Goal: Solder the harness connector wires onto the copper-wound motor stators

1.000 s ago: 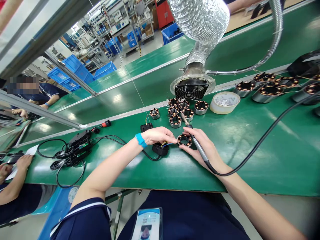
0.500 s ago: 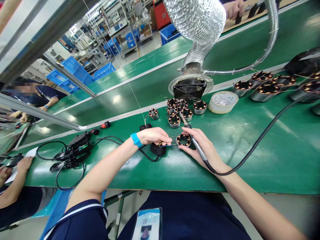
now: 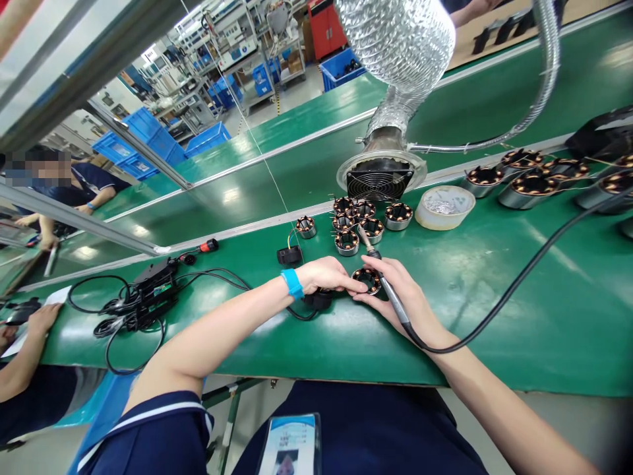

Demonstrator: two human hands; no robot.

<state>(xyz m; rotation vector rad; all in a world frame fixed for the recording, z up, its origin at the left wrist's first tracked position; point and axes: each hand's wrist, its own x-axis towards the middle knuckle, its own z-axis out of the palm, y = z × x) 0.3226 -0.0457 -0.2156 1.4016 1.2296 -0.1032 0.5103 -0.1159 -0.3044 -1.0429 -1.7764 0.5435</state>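
My right hand [image 3: 408, 300] grips a soldering iron [image 3: 390, 290] like a pen, its tip pointing away. Its thumb and a finger also steady a motor stator [image 3: 370, 285], a ring with copper windings. From the left, my left hand [image 3: 332, 274], with a blue wristband, has its fingertips closed at the left rim of this stator, one reaching into the ring. A black round housing [image 3: 319, 301] with a cable lies partly hidden under my left hand. Any wire between the left fingers is hidden.
Several stators [image 3: 346, 243] stand behind my hands, before a fume fan [image 3: 378, 181]. A white tub [image 3: 445, 208] sits to their right, with larger stators [image 3: 527, 188] beyond. Cabled black adapters [image 3: 153, 297] lie left. The iron's cord [image 3: 524, 264] crosses the right side. Co-workers sit at left.
My left hand has moved right, from wires beside the housing onto the stator. My right hand still holds the iron and stator, nearly unmoved. The view has shifted slightly.
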